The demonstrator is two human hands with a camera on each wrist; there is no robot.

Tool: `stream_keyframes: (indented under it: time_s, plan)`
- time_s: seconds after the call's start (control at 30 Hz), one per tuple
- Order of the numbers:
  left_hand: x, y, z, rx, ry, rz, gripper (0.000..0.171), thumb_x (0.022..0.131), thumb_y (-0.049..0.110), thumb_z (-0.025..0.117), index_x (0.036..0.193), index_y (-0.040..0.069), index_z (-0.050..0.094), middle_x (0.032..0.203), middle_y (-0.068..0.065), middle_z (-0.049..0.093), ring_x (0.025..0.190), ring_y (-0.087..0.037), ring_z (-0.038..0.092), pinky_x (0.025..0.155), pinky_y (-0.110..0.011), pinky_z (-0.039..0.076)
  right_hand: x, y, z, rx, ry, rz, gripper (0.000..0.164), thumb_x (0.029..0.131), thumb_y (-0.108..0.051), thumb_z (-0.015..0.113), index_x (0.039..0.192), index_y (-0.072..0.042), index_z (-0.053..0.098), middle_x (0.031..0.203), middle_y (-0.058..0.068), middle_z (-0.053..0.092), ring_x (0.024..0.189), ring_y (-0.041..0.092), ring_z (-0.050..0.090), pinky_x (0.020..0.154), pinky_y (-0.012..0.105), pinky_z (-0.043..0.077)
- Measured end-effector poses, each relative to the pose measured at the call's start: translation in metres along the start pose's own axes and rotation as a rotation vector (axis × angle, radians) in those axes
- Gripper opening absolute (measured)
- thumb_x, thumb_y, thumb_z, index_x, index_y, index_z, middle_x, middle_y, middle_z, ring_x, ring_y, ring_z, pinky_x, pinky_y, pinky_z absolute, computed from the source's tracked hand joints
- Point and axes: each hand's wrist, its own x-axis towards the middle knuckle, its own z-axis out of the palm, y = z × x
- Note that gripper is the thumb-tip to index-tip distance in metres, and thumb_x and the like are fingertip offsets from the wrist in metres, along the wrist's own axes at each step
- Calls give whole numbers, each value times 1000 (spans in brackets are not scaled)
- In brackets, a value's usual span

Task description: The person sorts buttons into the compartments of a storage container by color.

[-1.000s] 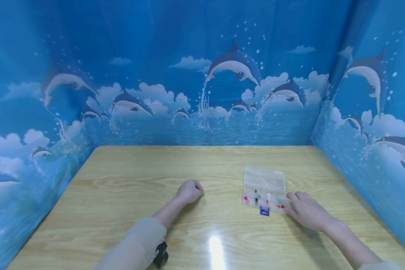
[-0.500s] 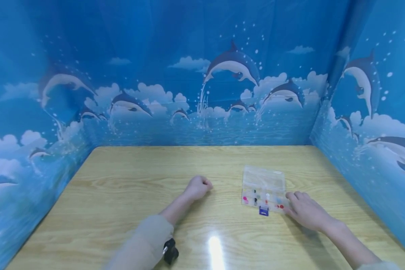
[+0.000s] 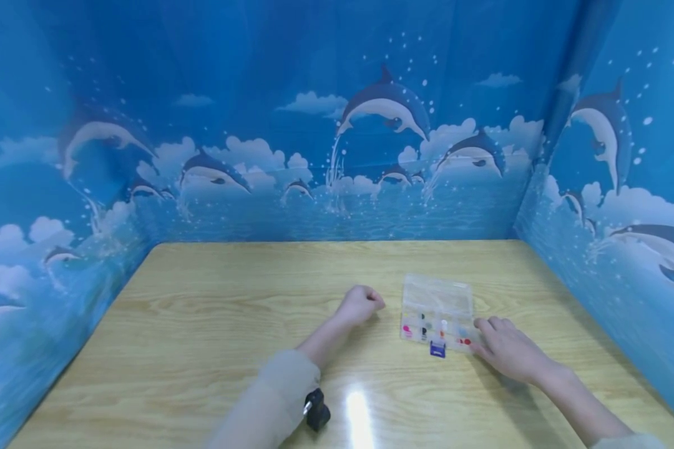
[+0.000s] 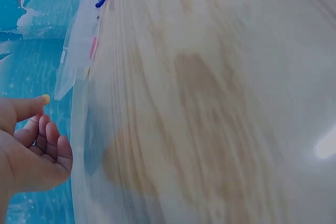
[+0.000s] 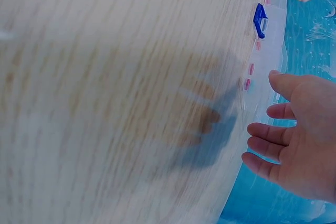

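Observation:
In the left wrist view, my left hand point(image 4: 34, 148) pinches a small round yellow piece point(image 4: 46, 98) between thumb and forefinger. The head view places that hand point(image 3: 361, 305) left of a clear plastic compartment box point(image 3: 427, 340), a short gap away. The box lies on the table with its transparent lid point(image 3: 438, 294) raised open toward the back. Small pink, red, white and dark pieces sit in its compartments. A blue latch point(image 3: 437, 349) sticks out at its front. My right hand point(image 3: 508, 350) is at the box's right end, fingers relaxed and slightly spread, fingertips right at its edge.
The box stands on a wood-grain table point(image 3: 230, 280), right of the middle. Blue curtains point(image 3: 314, 125) printed with dolphins enclose the back and both sides. A black device point(image 3: 317, 410) is strapped at the left wrist, and a bright reflection shows near the front.
My left hand has moved to the right and slightly away from me, closer to the box. The right hand and the box have stayed in place.

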Motion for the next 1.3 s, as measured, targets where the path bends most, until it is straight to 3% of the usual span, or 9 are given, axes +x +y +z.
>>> stream_keyframes:
  time_s: [0.33,0.63,0.93,1.13,1.3]
  plan:
    - [7,8,28,-8,-2,77,4,82,7,65,82,3,65,75,0,58,68,-11,52,59,-21,45,-1,-3,0,14,-12,11,43,86,-21,65,115,8,51,103,22,57,96,39,54,82,51,44]
    - [7,13,42,8,6,44,4,82,4,65,85,2,66,76,0,58,70,-12,53,62,-23,47,0,-3,-1,9,9,4,43,85,-20,65,115,9,51,103,23,57,95,40,54,82,51,44]
    - [8,15,48,117,41,68,4,79,4,68,82,3,67,73,1,59,67,-11,52,58,-21,44,1,-4,1,-3,-9,2,43,86,-21,65,115,8,52,104,24,58,96,41,54,82,52,44]
    - [7,19,47,90,49,32,5,80,8,69,82,7,64,73,1,56,67,-12,51,58,-22,44,2,-4,-2,-28,-3,6,44,86,-24,65,113,7,53,103,24,58,95,40,54,81,52,44]
    - [5,19,39,61,31,51,7,81,11,69,83,6,63,75,1,57,68,-12,52,60,-22,45,4,-5,-5,-96,44,20,46,86,-33,63,112,4,55,100,22,58,92,40,55,73,53,46]
